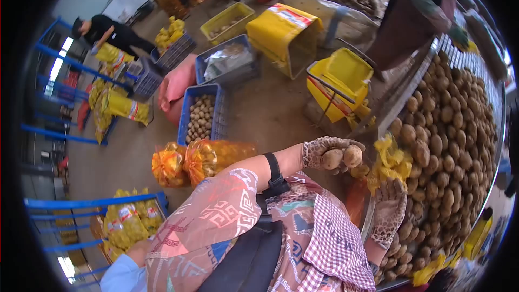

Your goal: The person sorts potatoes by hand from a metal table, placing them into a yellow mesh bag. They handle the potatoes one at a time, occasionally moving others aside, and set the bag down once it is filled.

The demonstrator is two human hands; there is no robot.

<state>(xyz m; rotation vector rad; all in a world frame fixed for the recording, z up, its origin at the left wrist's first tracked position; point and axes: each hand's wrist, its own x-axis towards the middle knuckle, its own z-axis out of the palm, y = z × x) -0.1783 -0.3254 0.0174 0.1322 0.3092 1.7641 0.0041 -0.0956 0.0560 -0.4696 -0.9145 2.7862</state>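
Observation:
My left hand (pixel 324 150), in a leopard-print glove, is closed around two potatoes, one a pale potato (pixel 353 156) near the fingertips. Just beyond them a yellow mesh bag (pixel 392 157) hangs at the edge of the sorting table, its mouth facing the hand. My right hand (pixel 388 211), in a matching glove, is at the lower side of the bag, fingers bent against the mesh. Right beside it lies a large heap of loose potatoes (pixel 448 146); the thumb of this hand is hidden.
A blue crate of potatoes (pixel 186 113) and filled orange mesh bags (pixel 203 159) stand on the floor. Yellow bins (pixel 284 32) are further off. One person works across the heap (pixel 416 16); another handles yellow bags at far left (pixel 111 32). Blue rails (pixel 92 204) run along the left.

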